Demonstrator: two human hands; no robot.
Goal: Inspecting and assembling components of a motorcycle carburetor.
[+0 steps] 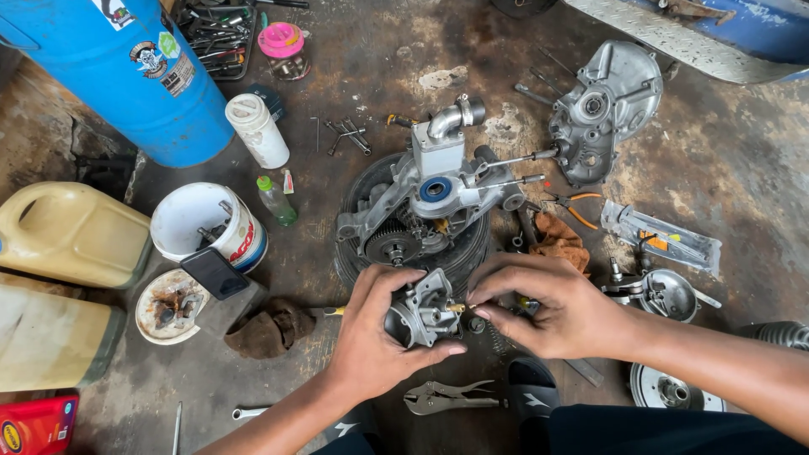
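Observation:
My left hand (375,333) grips a small grey metal carburettor (424,310), held just above the floor in front of me. My right hand (552,305) pinches a small brass part (456,307) sticking out of the carburettor's right side. Just beyond both hands a grey engine block (430,202) with a gear and a blue-ringed opening rests on a black tyre (480,253).
A blue drum (126,76), yellow jugs (72,232), a white bucket (202,221) and a white bottle (257,131) stand left. An engine cover (607,109), orange-handled pliers (573,206) and a rag (556,240) lie right. Locking pliers (447,396) lie near my knees.

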